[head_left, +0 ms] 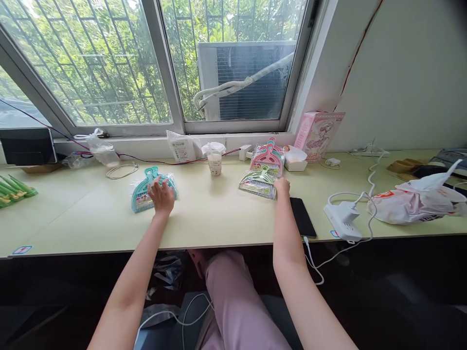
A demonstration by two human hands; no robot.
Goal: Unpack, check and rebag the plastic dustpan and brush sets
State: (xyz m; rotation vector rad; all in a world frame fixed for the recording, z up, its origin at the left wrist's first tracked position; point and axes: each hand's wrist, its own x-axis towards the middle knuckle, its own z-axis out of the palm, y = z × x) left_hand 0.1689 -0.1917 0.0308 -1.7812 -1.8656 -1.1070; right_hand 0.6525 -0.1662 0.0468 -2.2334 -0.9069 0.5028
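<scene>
My left hand (161,196) rests over the right side of a teal dustpan-and-brush set (143,194) in clear plastic wrap, its fingers spread apart. To the right, my right hand (282,185) is closed at the right edge of a wrapped green dustpan-and-brush set (258,179), pinching that edge. Behind the green set, and partly covered by it, lies a pink dustpan-and-brush set (269,156), also in clear wrap. Teal edges show around the pink one. My right fingertips are partly hidden from view.
A lidded cup (215,164) stands between the sets. Beside my right forearm lies a black phone (302,218) with a cable. Further right are a white power strip (342,221) and a plastic bag (416,201). A pink box (318,137) stands behind; green-wrapped items (16,189) lie far left.
</scene>
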